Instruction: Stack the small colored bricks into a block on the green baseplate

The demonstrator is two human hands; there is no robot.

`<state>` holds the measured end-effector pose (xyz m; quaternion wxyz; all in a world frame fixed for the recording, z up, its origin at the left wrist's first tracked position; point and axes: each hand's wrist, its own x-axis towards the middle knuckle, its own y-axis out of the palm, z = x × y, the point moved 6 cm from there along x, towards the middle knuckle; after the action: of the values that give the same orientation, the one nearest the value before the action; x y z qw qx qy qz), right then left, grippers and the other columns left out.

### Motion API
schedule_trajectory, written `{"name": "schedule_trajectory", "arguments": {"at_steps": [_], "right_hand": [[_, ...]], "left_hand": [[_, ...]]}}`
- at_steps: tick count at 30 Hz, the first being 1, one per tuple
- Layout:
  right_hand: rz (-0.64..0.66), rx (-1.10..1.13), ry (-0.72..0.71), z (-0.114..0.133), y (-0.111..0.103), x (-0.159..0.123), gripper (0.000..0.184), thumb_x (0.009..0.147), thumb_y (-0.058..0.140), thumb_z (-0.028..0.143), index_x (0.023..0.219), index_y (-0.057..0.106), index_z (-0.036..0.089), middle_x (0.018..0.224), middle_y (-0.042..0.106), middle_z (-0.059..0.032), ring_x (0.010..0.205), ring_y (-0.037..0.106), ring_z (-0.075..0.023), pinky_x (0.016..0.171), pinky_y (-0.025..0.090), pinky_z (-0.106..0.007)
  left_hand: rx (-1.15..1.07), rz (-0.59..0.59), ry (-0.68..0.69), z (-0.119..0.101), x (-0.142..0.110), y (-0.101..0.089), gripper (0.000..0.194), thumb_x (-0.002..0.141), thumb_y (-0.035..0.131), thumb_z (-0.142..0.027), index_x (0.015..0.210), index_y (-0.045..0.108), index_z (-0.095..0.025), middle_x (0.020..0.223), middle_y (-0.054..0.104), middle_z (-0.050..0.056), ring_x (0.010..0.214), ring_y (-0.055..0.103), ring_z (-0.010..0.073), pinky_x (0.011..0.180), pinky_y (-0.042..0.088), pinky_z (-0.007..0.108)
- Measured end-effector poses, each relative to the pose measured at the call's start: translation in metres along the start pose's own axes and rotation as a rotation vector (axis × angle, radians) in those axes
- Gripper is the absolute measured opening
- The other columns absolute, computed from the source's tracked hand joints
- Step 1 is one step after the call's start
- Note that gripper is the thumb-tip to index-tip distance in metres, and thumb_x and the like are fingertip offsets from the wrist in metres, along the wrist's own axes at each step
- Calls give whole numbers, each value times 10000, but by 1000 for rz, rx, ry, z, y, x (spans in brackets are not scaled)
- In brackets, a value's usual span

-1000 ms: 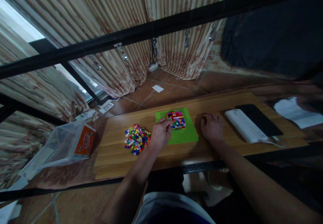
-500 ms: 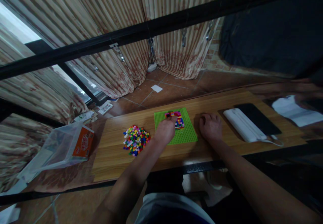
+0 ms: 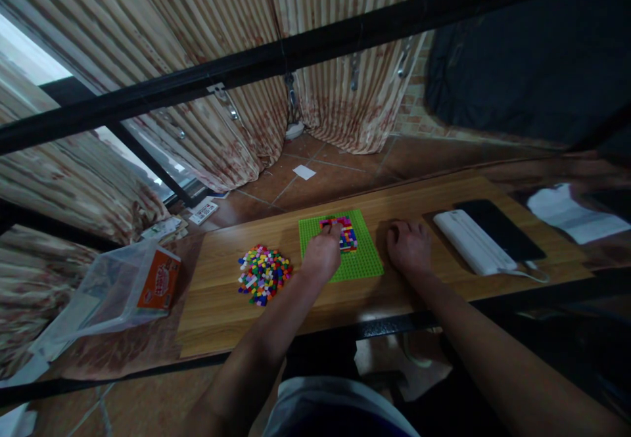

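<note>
A green studded baseplate (image 3: 367, 266) lies on the wooden table, with a patch of small multicoloured building bricks (image 3: 349, 234) fixed on it. My left hand (image 3: 322, 250) reaches over the plate's left part, fingertips drawn together at the patch's left side. Whatever they pinch, if anything, is too small to make out, and the hand covers part of the plate. To the left spreads a loose pile of small coloured bricks (image 3: 265, 275). My right hand (image 3: 409, 246) rests on the table just right of the plate, its fingers curled in and no object showing in them.
A white power bank (image 3: 473, 241) with a cable lies right of my right hand, beside a black phone-like slab (image 3: 500, 230). At the left stands a clear plastic box (image 3: 118, 286) with an orange label. A black metal bar (image 3: 315, 46) crosses in front of the curtains.
The whole view has shifted slightly. My left fingers have moved a little at the brick patch; my right hand stays resting in the same place.
</note>
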<state>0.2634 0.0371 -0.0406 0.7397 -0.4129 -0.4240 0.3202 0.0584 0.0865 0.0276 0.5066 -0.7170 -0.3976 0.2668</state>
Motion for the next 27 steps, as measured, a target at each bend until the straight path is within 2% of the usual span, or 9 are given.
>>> {"name": "schedule_trajectory", "arguments": {"at_steps": [8,12,16,21,27], "right_hand": [[-17,25,-8,-1,-1,0,301,904,451,269,1071,662,133,1126,641,-163,1027,503,-300,876,358,-420],[-14,4,1,0,-2,-1,311,912,441,280,1073,664,135,1120,642,-158,1034,502,-301,867,362,-415],[-2,-26,7,1,-3,-1,322,918,432,287,1080,662,129,1130,640,-159,1034,506,-296,870,363,-411],[-8,-37,5,2,-5,-1,323,919,425,288,1075,660,131,1119,637,-160,1021,502,-294,853,365,-406],[-11,-50,-1,2,-6,-1,340,914,422,289,1088,663,123,1107,639,-170,1011,502,-302,843,371,-413]], "left_hand": [[-20,-49,-23,4,-6,0,453,880,472,-74,1315,529,-187,1236,631,113,1046,653,220,932,518,325],[-75,-166,-62,10,-22,0,421,912,440,-95,1310,539,-189,1191,649,105,1005,660,209,887,540,313],[-168,-289,18,8,-47,6,521,922,415,-93,1428,426,-216,1275,629,90,1130,624,217,1004,514,379],[-249,-245,52,5,-55,19,676,904,365,-57,1541,214,-224,1336,617,94,1210,596,214,1062,484,404],[-212,-195,29,6,-48,21,730,874,351,-26,1557,161,-201,1344,615,128,1211,603,243,1032,498,426]]}}
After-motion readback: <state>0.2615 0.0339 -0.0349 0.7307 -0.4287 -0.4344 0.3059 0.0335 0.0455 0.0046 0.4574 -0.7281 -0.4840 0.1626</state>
